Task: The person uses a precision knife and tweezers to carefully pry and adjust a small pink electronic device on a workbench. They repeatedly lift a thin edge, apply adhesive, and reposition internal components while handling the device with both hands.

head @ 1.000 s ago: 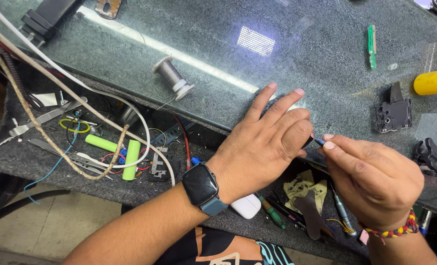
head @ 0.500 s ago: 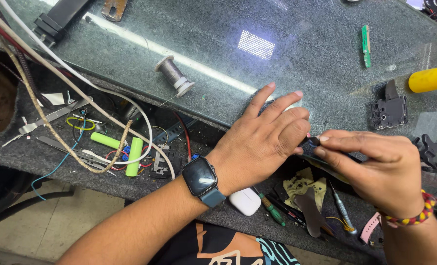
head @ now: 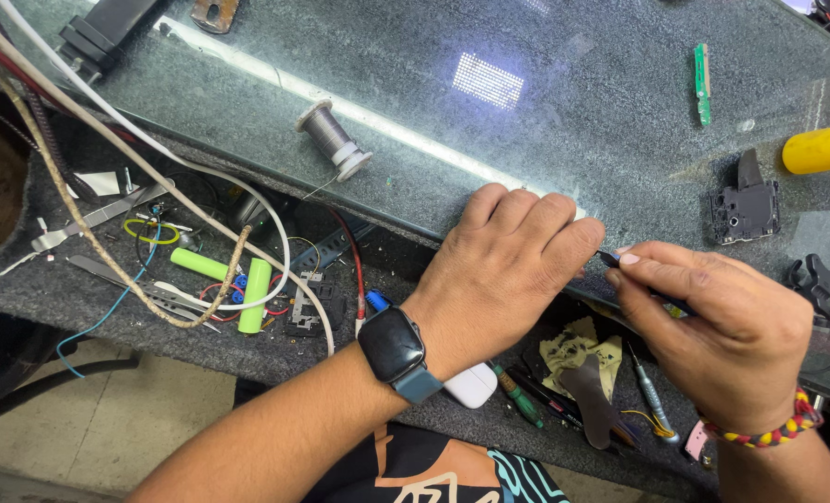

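Note:
My left hand (head: 508, 270), with a dark smartwatch (head: 396, 349) on its wrist, lies palm down at the front edge of the glass-topped bench (head: 545, 121); whatever is under its fingers is hidden. My right hand (head: 713, 326), with a red, yellow and black beaded bracelet (head: 760, 430) at the wrist, pinches a thin dark tool (head: 615, 259) whose tip meets the left fingertips.
On the glass lie a spool of solder wire (head: 333, 140), a green strip (head: 702, 82), a yellow cylinder (head: 820, 147) and black plastic parts (head: 746, 205). The grey felt shelf (head: 24, 289) below holds two green batteries (head: 255, 293), wires, tweezers, screwdrivers (head: 653, 401) and a white case (head: 471, 384).
My right hand has shifted left and up a little, bringing the thin tool against the left fingertips. The left hand has stayed flat in place.

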